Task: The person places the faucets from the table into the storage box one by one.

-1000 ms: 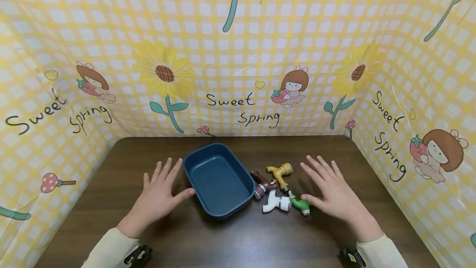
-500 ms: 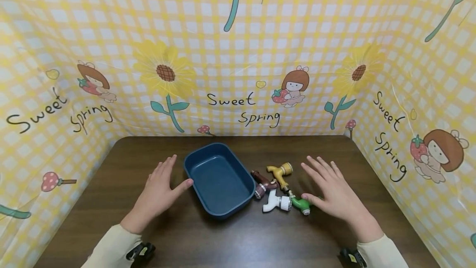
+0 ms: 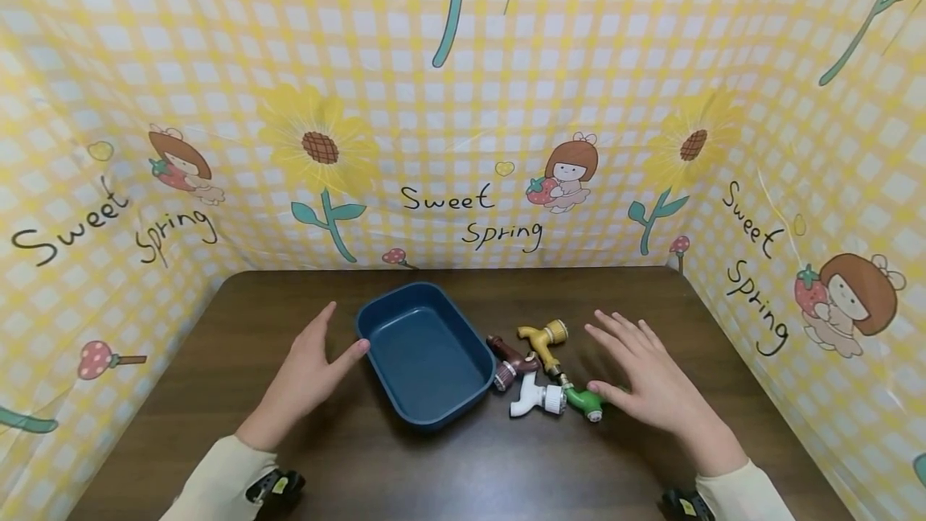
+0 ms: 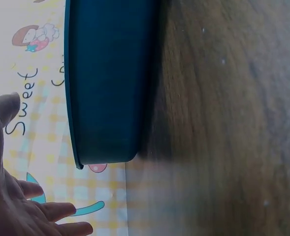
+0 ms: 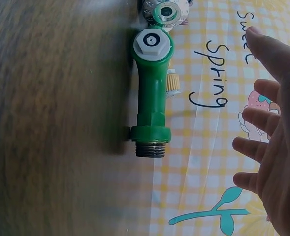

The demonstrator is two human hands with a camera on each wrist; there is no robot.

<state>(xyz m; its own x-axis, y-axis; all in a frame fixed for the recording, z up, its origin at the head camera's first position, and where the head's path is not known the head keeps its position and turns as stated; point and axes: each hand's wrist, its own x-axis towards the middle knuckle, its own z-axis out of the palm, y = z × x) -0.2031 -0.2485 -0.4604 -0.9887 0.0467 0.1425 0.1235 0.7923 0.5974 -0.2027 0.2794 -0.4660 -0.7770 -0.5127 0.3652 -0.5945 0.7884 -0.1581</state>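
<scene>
My left hand (image 3: 307, 368) is beside the left side of a dark blue rectangular basin (image 3: 427, 360), fingers straight and thumb close to the rim; it holds nothing. Right of the basin lie several small taps: a yellow tap (image 3: 544, 340), a brown tap (image 3: 512, 364), a white tap (image 3: 535, 396) and a green tap (image 3: 584, 402). My right hand (image 3: 651, 376) hovers with spread fingers, its thumb near the green tap and nothing in its grasp. In the right wrist view the green tap (image 5: 152, 93) shows its threaded end.
A dark brown wooden table (image 3: 463, 473) bears everything. Yellow checked cloth (image 3: 463, 119) printed with flowers and cartoon figures stands around its back and both sides. Both wrists carry a black strap device.
My left hand has turned, its spread fingers coming together and the thumb drifting slightly left along the basin's rim. The right hand, basin and taps stay almost as they were.
</scene>
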